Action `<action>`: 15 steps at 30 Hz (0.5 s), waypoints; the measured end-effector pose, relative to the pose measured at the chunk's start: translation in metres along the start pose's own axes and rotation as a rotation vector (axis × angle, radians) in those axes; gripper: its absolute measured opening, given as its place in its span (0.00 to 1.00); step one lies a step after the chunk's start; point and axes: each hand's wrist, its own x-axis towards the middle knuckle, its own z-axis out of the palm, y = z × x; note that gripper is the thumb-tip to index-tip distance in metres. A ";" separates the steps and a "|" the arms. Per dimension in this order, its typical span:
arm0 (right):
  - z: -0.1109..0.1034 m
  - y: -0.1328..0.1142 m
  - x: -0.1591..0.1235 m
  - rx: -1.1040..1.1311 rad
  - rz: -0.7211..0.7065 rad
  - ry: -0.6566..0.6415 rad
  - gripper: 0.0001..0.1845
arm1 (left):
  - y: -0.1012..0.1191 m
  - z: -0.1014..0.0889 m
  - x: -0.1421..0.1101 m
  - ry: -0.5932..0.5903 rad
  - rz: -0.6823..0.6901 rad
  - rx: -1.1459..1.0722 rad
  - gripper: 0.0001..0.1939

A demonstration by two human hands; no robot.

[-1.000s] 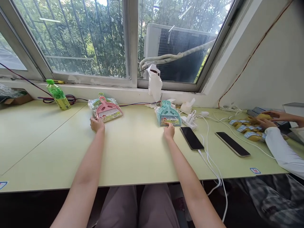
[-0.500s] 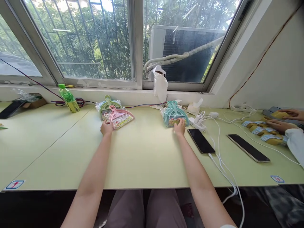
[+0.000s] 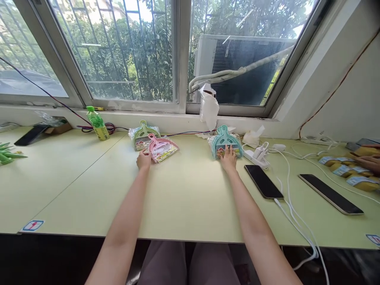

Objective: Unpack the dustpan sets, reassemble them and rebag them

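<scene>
A pink dustpan and brush set (image 3: 162, 148) in clear plastic lies on the table, overlapping the lower right of a green dustpan and brush set (image 3: 143, 134). My left hand (image 3: 144, 159) is closed on the pink set's left lower edge, with its fingertips partly hidden. To the right, several teal dustpan and brush sets (image 3: 225, 136) lie stacked in plastic. My right hand (image 3: 228, 159) rests on the front of this stack, its fingers spread over the printed card.
A green-capped bottle (image 3: 98, 123) stands at the back left. Right of the teal stack are a power strip (image 3: 257, 157), a black phone (image 3: 263, 181), white cables and another phone (image 3: 330, 194). At far right, a co-worker's hand (image 3: 368, 161) touches yellow wrapped items (image 3: 341, 169).
The view has turned slightly left. My right hand has gone from the lower edge of the teal stack onto its front, fingers spreading. My left hand stays at the pink set.
</scene>
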 end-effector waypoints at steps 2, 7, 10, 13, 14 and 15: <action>0.006 -0.004 0.005 -0.019 0.007 0.030 0.38 | -0.001 0.000 0.001 -0.061 0.029 0.014 0.24; 0.022 -0.001 0.025 -0.076 0.008 0.072 0.39 | -0.001 0.002 -0.001 -0.149 0.095 0.091 0.20; 0.030 0.006 0.036 -0.096 0.002 0.068 0.39 | 0.000 0.006 -0.004 -0.150 0.149 0.143 0.20; 0.033 0.009 0.041 -0.098 -0.004 0.062 0.40 | 0.003 0.009 -0.005 -0.162 0.166 0.183 0.21; 0.032 0.009 0.041 -0.097 -0.007 0.062 0.40 | 0.004 0.010 -0.005 -0.170 0.169 0.193 0.21; 0.031 0.009 0.041 -0.095 -0.009 0.064 0.40 | 0.004 0.010 -0.005 -0.177 0.173 0.201 0.22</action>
